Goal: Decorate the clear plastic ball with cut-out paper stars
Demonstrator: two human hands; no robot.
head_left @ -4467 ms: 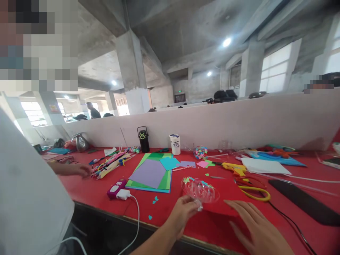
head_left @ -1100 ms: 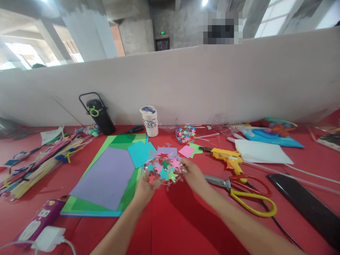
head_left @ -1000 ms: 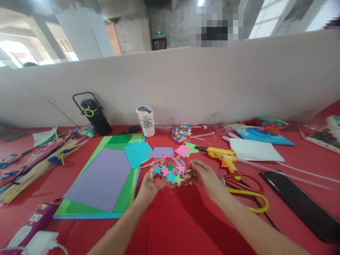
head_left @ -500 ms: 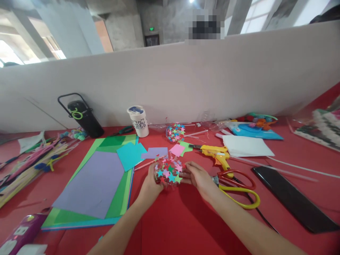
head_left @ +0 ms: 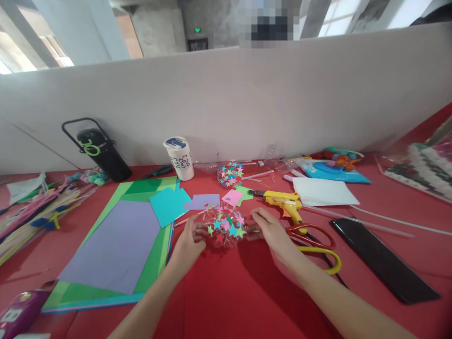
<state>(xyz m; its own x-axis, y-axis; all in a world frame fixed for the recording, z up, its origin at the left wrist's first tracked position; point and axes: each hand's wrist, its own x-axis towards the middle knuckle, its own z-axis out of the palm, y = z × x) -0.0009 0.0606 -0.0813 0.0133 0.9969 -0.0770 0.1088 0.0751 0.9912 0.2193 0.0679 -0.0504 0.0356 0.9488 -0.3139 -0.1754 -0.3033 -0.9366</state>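
A clear plastic ball covered with small coloured paper stars [head_left: 226,227] rests between my two hands just above the red table [head_left: 229,292]. My left hand [head_left: 186,245] cups its left side with the fingers curled against it. On the other side my right hand [head_left: 270,230] pinches the ball with fingertips. A second star-covered ball [head_left: 229,173] lies further back near the white partition. Loose paper squares, pink [head_left: 232,197] and lilac [head_left: 203,201], lie just behind the held ball.
Yellow-handled scissors [head_left: 314,245] and a yellow glue gun [head_left: 284,202] lie right of my right hand. Stacked coloured sheets [head_left: 116,245] lie to the left, with pipe cleaners [head_left: 38,216] beyond. A black flask [head_left: 102,153], a white cup [head_left: 178,157] and a black flat object [head_left: 381,263] stand around.
The view has tilted down from the hall to the table. The ball, held by my left hand alone earlier, now sits between both hands, slightly lower and nearer the table than a second ago.
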